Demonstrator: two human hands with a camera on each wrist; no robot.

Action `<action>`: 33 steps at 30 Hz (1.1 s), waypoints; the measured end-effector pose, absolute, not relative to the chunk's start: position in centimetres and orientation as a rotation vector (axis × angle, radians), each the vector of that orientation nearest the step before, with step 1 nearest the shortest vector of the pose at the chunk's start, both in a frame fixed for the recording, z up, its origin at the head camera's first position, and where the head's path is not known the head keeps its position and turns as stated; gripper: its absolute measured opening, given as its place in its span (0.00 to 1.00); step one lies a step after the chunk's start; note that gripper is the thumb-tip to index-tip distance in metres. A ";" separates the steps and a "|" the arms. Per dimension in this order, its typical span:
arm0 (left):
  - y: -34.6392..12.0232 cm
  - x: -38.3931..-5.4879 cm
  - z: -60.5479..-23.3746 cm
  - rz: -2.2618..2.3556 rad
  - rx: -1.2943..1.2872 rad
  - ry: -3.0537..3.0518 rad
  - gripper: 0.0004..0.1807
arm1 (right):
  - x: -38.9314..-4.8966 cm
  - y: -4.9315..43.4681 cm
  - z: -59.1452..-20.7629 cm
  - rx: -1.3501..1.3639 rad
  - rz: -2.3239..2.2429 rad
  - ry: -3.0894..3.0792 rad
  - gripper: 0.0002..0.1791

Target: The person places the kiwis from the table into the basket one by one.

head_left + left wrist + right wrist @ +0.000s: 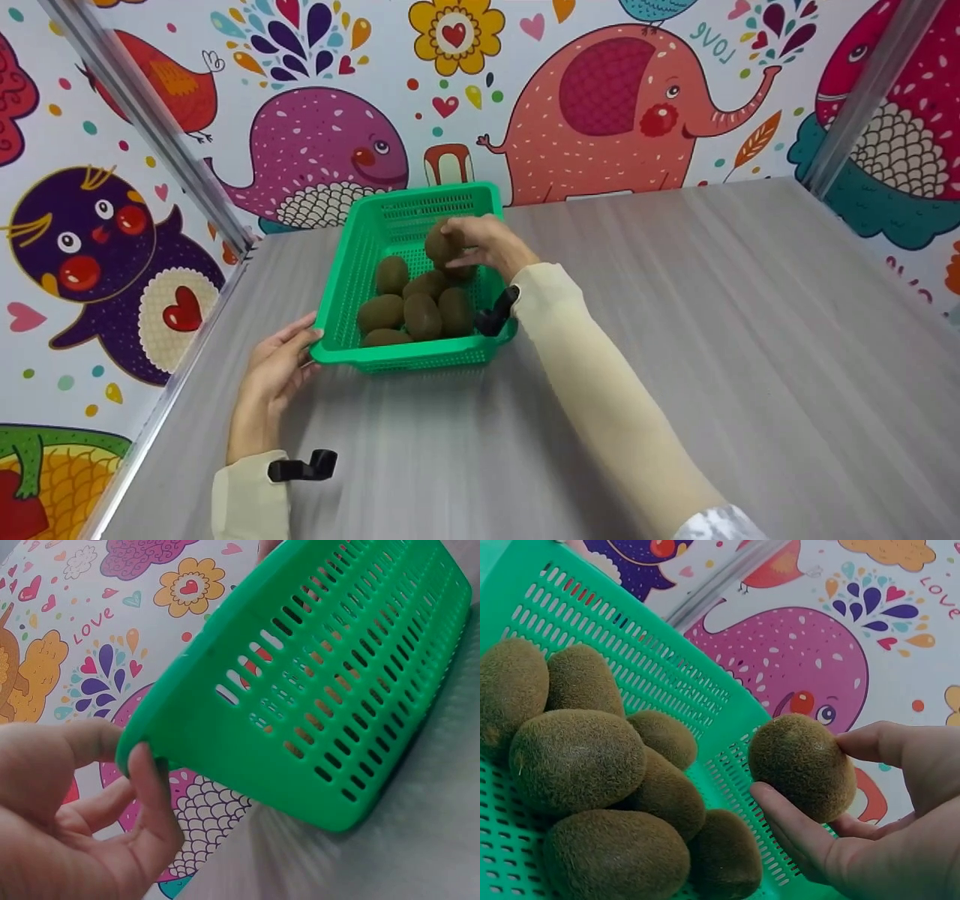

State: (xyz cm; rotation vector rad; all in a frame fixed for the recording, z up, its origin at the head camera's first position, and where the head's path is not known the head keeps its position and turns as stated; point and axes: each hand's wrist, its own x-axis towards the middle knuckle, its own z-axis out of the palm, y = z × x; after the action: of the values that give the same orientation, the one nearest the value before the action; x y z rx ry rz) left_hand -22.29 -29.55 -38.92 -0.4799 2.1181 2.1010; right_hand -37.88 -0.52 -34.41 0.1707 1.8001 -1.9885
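Note:
A green plastic basket (pixel 334 300) with slotted walls stands on the table, several brown fuzzy kiwis (pixel 422 315) lying in it. My left hand (pixel 276 371) grips the basket's near left corner; in the left wrist view the left hand (pixel 90 810) has thumb and fingers pinching the rim. Over the far right part of the basket, my right hand (pixel 491 244) holds one kiwi (pixel 442 240). In the right wrist view that kiwi (pixel 802 767) sits between thumb and fingers of the right hand (pixel 885 817), above the other kiwis (pixel 577 761).
The grey wood-grain table (pixel 712 337) stretches to the right and in front of the basket. Behind and to the left rise walls printed with cartoon animals, with metal posts (pixel 165 142) at the corners. Each wrist bears a black bracket (pixel 304 466).

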 end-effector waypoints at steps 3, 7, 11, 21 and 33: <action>-29.5 -22.3 -38.9 2.101 -0.481 2.114 0.31 | -37.9 -0.8 -34.6 0.184 -1.975 1.808 0.29; -29.4 -22.5 -38.9 2.109 -0.486 2.100 0.31 | -38.0 -0.9 -35.0 0.209 -1.945 1.815 0.34; -29.3 -22.7 -39.1 2.111 -0.471 2.090 0.32 | -38.0 -0.9 -35.6 0.253 -1.902 1.820 0.37; -29.1 -22.8 -39.1 2.117 -0.473 2.090 0.31 | -37.9 -1.4 -35.7 0.280 -1.894 1.781 0.38; -29.2 -22.7 -38.9 2.107 -0.484 2.093 0.32 | -37.6 -0.4 -34.9 0.243 -1.792 1.845 0.42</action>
State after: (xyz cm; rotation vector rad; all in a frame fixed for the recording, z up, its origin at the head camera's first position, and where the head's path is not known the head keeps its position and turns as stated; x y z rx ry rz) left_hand -22.72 -29.23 -38.93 -0.4838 2.0926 2.1068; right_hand -37.59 -0.40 -34.87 0.2430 1.8452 -1.7918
